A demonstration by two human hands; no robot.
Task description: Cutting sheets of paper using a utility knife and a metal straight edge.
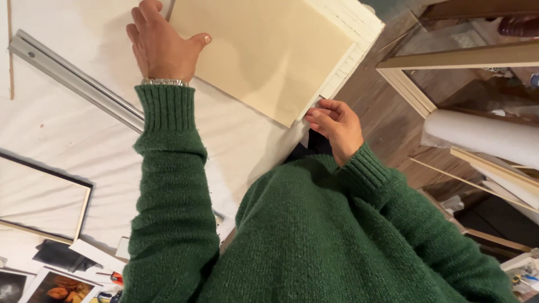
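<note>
A tan backing board [264,50] lies in a white picture frame [351,33] on a white cloth-covered table [67,134]. My left hand [160,45] rests flat on the cloth at the board's left edge, thumb touching the board. My right hand [334,126] pinches the frame's near corner at the table edge. Both arms wear green knitted sleeves, and a metal watch band [164,82] shows at the left wrist.
A long aluminium rail [73,78] lies diagonally on the cloth. An empty dark frame [45,196] and photo prints [56,283] sit at the lower left. To the right stand wooden frames [449,59], a white roll [483,134] and wood mouldings over a wooden floor.
</note>
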